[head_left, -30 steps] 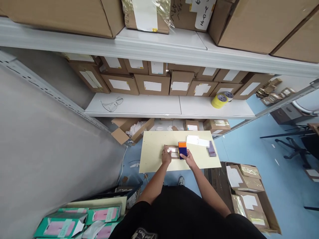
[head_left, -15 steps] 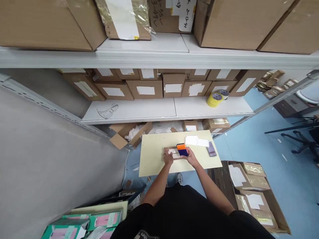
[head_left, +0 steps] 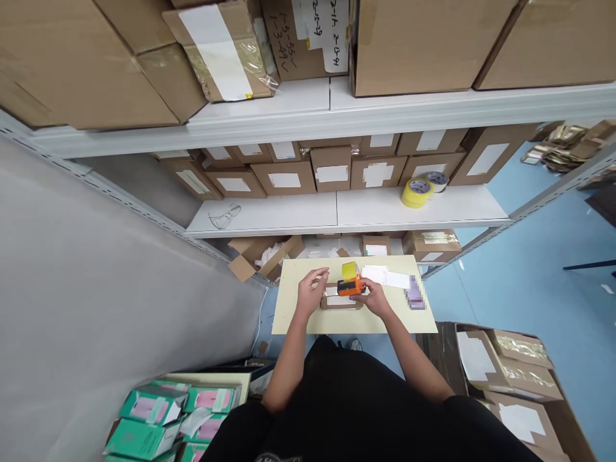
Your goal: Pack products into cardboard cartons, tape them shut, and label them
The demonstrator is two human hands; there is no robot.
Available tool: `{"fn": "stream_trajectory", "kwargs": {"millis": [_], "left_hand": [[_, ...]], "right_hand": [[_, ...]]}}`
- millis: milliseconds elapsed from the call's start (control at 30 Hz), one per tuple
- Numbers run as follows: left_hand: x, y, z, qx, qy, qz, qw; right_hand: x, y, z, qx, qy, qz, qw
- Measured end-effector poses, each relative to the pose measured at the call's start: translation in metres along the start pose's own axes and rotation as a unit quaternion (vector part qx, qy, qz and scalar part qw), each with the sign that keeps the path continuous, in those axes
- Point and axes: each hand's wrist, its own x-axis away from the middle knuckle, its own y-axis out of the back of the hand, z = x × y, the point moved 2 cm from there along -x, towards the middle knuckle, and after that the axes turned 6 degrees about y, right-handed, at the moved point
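Observation:
My right hand (head_left: 375, 298) grips an orange tape dispenser (head_left: 350, 286) carrying a roll of yellow tape (head_left: 350, 271). The dispenser is over a small cardboard box (head_left: 341, 304) that lies flat on the cream tabletop (head_left: 293, 321). A white label (head_left: 341, 299) covers part of the box's top. At the box's left end, my left hand (head_left: 311, 294) is raised with fingers apart and bent, holding nothing that I can see. A shiny strip, apparently tape, shows between that hand and the dispenser.
White papers (head_left: 385, 276) and a blurred purple item (head_left: 414, 292) lie on the table's right. Behind stands a shelf (head_left: 269, 215) with boxes, glasses (head_left: 224, 217) and tape rolls (head_left: 416, 192). A large carton (head_left: 572, 410) of parcels is at right; green packages (head_left: 144, 436) are at lower left.
My left hand has lifted from the box and opened. The dispenser has turned in my right hand, so its yellow roll now shows. The camera view has shifted.

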Motion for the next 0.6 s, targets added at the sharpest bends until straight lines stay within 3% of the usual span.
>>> {"fn": "stream_trajectory", "kwargs": {"millis": [100,200,367,600], "left_hand": [[0.008,0.010,-0.049,-0.049,-0.073,0.029,0.996],[0.015,0.014,-0.074,-0.108,-0.134,0.062,0.983],[0.022,0.014,-0.091,-0.190,-0.197,0.121,0.954],[0.018,0.007,-0.097,-0.212,-0.213,0.150,0.942]], "right_hand": [[-0.009,0.001,0.021,0.023,0.050,0.008,0.998],[-0.016,0.001,0.038,0.034,0.101,0.014,0.994],[-0.020,0.004,0.050,0.043,0.122,0.019,0.991],[-0.020,0.011,0.043,0.046,0.112,0.009,0.993]]}}
